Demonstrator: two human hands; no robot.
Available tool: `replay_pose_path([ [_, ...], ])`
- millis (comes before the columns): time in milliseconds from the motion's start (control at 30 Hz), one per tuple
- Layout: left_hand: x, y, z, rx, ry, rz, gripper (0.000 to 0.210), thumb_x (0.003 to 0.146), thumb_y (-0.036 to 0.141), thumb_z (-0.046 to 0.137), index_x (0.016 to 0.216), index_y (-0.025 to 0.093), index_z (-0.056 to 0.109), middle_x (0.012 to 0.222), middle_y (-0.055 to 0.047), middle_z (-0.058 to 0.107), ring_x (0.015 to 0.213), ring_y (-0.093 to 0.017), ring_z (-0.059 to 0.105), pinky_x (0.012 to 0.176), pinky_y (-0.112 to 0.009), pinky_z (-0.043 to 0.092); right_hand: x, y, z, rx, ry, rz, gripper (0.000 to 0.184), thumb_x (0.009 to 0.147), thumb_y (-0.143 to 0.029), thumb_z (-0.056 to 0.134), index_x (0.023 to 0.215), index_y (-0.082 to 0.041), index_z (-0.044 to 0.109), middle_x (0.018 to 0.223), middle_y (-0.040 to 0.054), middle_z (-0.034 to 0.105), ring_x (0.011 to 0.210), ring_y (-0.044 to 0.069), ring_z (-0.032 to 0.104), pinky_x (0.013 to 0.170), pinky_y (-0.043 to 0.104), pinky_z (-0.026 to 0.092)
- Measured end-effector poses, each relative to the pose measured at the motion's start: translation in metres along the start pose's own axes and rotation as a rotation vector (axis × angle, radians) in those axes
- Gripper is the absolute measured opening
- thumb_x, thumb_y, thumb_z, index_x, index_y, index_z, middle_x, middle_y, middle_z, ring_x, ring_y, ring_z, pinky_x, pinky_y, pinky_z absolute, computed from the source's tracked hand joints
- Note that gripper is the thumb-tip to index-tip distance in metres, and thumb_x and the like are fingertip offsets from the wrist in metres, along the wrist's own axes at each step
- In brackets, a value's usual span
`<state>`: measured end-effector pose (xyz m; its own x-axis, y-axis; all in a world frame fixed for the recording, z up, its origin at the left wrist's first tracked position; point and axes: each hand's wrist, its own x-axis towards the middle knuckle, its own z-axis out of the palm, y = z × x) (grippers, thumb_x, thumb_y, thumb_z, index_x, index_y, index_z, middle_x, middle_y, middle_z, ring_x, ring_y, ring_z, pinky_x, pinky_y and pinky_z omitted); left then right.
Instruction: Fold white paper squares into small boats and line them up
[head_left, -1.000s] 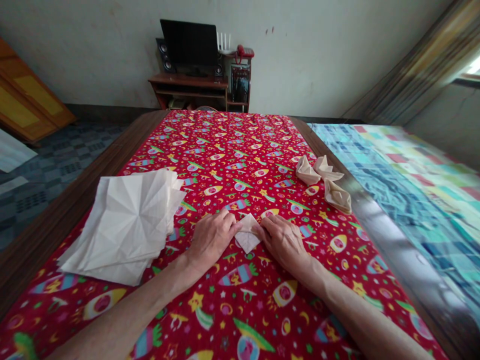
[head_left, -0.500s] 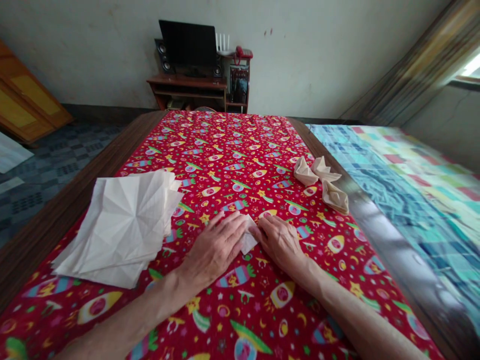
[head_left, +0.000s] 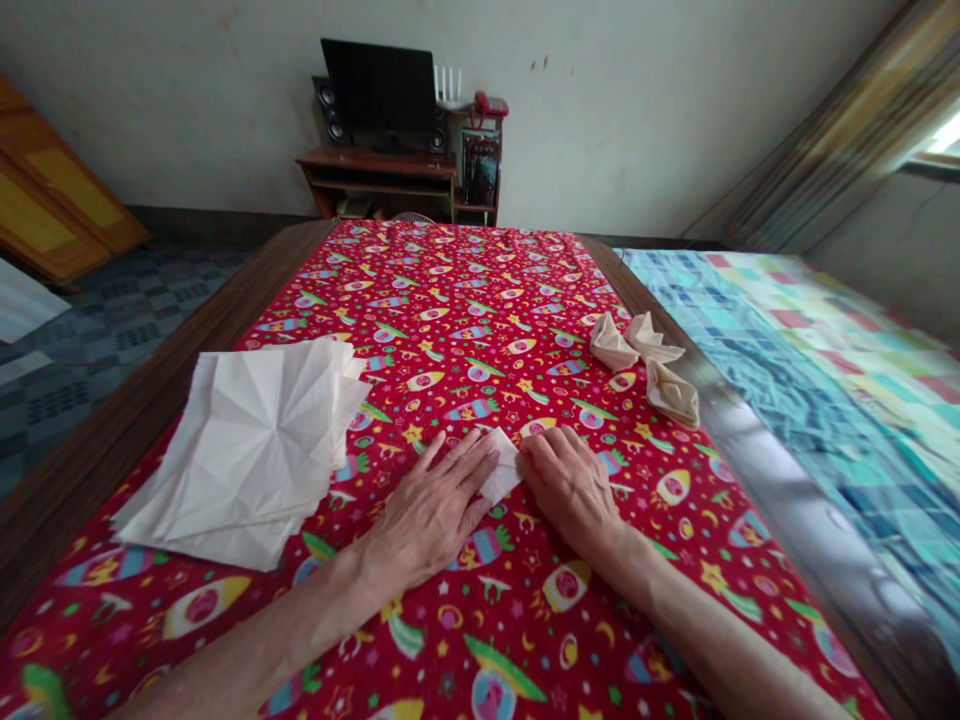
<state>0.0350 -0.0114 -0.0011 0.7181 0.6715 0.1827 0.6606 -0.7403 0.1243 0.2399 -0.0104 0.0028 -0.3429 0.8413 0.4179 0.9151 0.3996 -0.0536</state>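
Note:
A small folded piece of white paper (head_left: 505,478) lies on the red cloth between my hands. My left hand (head_left: 431,510) rests almost flat, its fingers stretched out and their tips lying over the left part of the paper. At the right corner of the paper, my right hand (head_left: 571,490) is closed, with curled fingers pinching the edge; its fingertips are partly hidden. To the left sits a stack of creased white paper sheets (head_left: 255,450). Several folded paper shapes (head_left: 673,392) stand in a group at the right side of the cloth.
The red patterned cloth (head_left: 480,300) covers a table with a dark wooden border (head_left: 217,320). Along its right side is a bed with a checked sheet (head_left: 757,340). By the far wall stands a desk (head_left: 375,165) with a monitor (head_left: 379,95) and a red telephone (head_left: 489,104).
My left fingers have spread and slid slightly on the paper. My right hand has curled more at the right corner, and more of the paper's surface shows between the hands.

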Motion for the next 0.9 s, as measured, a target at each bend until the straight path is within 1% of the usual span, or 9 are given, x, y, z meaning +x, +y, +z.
replay_pose_path([
  [67, 0.001, 0.001, -0.001, 0.000, 0.001, -0.003, 0.049, 0.098, 0.032, 0.032, 0.145, 0.019, 0.027, 0.153, -0.003, 0.027, 0.143, -0.020, 0.016, 0.116, -0.045, 0.017, -0.003, -0.002, -0.002, 0.050, 0.012, -0.163, 0.024, 0.093, -0.019, 0.043, 0.107, -0.015, 0.062, 0.111, 0.0109, 0.065, 0.099, 0.024, 0.058, 0.079, 0.036, 0.048],
  [133, 0.001, 0.001, -0.002, 0.003, 0.004, -0.011, 0.049, 0.098, 0.031, 0.033, 0.145, 0.019, 0.027, 0.153, -0.003, 0.026, 0.143, -0.020, 0.017, 0.116, -0.045, 0.019, -0.007, -0.003, -0.003, 0.126, -0.001, -0.317, 0.034, 0.093, -0.014, 0.039, 0.123, -0.013, 0.055, 0.128, 0.0120, 0.058, 0.117, 0.024, 0.052, 0.094, 0.040, 0.046],
  [200, -0.001, 0.000, -0.003, 0.011, 0.010, -0.018, 0.050, 0.097, 0.031, 0.035, 0.145, 0.018, 0.027, 0.152, -0.004, 0.028, 0.142, -0.021, 0.019, 0.115, -0.045, 0.021, -0.010, -0.003, -0.003, 0.190, -0.039, -0.372, 0.040, 0.093, -0.010, 0.036, 0.130, -0.011, 0.050, 0.133, 0.0120, 0.054, 0.126, 0.022, 0.047, 0.104, 0.041, 0.041],
  [400, -0.013, -0.007, -0.010, 0.042, 0.040, -0.099, 0.044, 0.097, 0.030, 0.036, 0.140, 0.019, 0.038, 0.147, -0.002, 0.039, 0.139, -0.020, 0.029, 0.114, -0.045, 0.024, -0.019, 0.004, -0.011, 0.238, -0.130, -0.343, 0.044, 0.090, -0.008, 0.037, 0.132, -0.010, 0.049, 0.133, 0.0114, 0.054, 0.128, 0.023, 0.046, 0.108, 0.043, 0.039],
  [500, -0.018, -0.009, -0.012, 0.060, 0.061, -0.113, 0.043, 0.096, 0.028, 0.038, 0.138, 0.019, 0.042, 0.145, -0.002, 0.041, 0.137, -0.022, 0.032, 0.113, -0.046, 0.025, -0.021, 0.005, -0.015, 0.234, -0.136, -0.330, 0.044, 0.089, -0.007, 0.038, 0.131, -0.010, 0.050, 0.132, 0.0119, 0.055, 0.126, 0.023, 0.048, 0.107, 0.043, 0.040],
  [633, -0.017, -0.012, -0.012, 0.052, 0.117, -0.110, 0.039, 0.095, 0.025, 0.040, 0.132, 0.017, 0.048, 0.140, -0.004, 0.049, 0.132, -0.023, 0.039, 0.110, -0.045, 0.030, -0.022, 0.005, -0.010, 0.244, -0.106, -0.307, 0.044, 0.087, -0.005, 0.039, 0.128, -0.012, 0.053, 0.130, 0.0111, 0.057, 0.125, 0.021, 0.049, 0.106, 0.042, 0.041],
  [700, -0.012, -0.014, -0.013, 0.015, 0.168, -0.103, 0.034, 0.095, 0.022, 0.039, 0.125, 0.014, 0.054, 0.132, -0.007, 0.056, 0.124, -0.022, 0.046, 0.105, -0.041, 0.037, -0.021, 0.005, -0.005, 0.252, -0.070, -0.300, 0.042, 0.087, -0.005, 0.039, 0.125, -0.013, 0.055, 0.127, 0.0113, 0.060, 0.122, 0.021, 0.052, 0.104, 0.041, 0.042],
  [767, -0.003, -0.015, -0.014, -0.030, 0.210, -0.136, 0.029, 0.096, 0.021, 0.038, 0.113, 0.013, 0.060, 0.116, -0.008, 0.063, 0.109, -0.021, 0.053, 0.095, -0.037, 0.044, -0.020, 0.005, -0.002, 0.263, -0.041, -0.297, 0.038, 0.087, -0.005, 0.040, 0.120, -0.012, 0.057, 0.122, 0.0118, 0.063, 0.119, 0.020, 0.054, 0.102, 0.039, 0.044],
  [900, 0.017, -0.013, -0.014, -0.056, 0.196, -0.282, 0.019, 0.093, 0.025, 0.043, 0.085, 0.016, 0.059, 0.089, -0.007, 0.059, 0.088, -0.022, 0.053, 0.080, -0.037, 0.048, -0.017, 0.002, -0.004, 0.275, -0.034, -0.265, 0.032, 0.089, -0.008, 0.042, 0.114, -0.016, 0.060, 0.116, 0.0104, 0.066, 0.115, 0.020, 0.057, 0.096, 0.038, 0.046],
])
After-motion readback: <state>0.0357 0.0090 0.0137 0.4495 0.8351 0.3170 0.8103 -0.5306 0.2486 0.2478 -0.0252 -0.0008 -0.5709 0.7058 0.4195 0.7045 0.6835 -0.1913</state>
